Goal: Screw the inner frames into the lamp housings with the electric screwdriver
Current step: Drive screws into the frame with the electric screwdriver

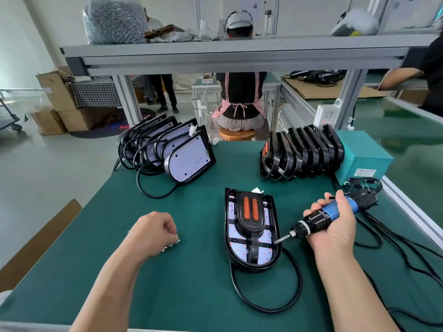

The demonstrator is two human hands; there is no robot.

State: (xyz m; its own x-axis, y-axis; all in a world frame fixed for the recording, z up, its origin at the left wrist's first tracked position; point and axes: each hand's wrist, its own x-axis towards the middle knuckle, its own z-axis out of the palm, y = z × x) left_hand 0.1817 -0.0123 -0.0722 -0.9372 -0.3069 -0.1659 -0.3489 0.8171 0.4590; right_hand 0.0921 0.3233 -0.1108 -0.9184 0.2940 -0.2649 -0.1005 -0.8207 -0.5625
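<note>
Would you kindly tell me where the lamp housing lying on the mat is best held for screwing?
Probably the lamp housing by its long left rim, from the left: it lies face up, the electric screwdriver occupies its right side, the cable leaves its near end; the left hand, pinching screws, is nearest.

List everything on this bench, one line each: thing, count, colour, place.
lamp housing with inner frame: one, black and orange, bench centre, lying flat.
bare lamp housings: several, black with white boards, far left, leaning.
inner frames: a row, black, far right, against the box.
box: one, teal, far right.
electric screwdriver: one, blue and black, bit near the centre housing's right edge.
screws: a few, silver, under the left fingers.
bag: one, clear, upper shelf, left.
left hand: curled over the screws.
right hand: grips the electric screwdriver.
</note>
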